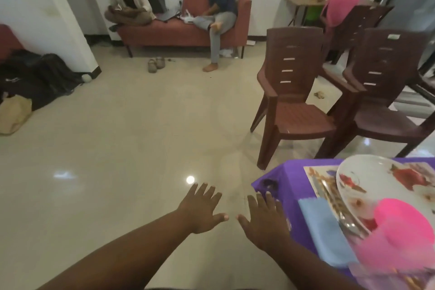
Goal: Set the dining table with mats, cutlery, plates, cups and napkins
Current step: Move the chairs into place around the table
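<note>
Both the left hand (202, 212) and the right hand (266, 221) hover spread and empty beside the purple-covered bench (292, 186), where the plate (376, 186), probably brittle and slick, sits on its mat (315, 176) and seems best lifted by its rim.

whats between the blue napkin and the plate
In the head view, cutlery lies on the mat between the napkin and the plate; a spoon bowl shows near the pink cup.
</note>
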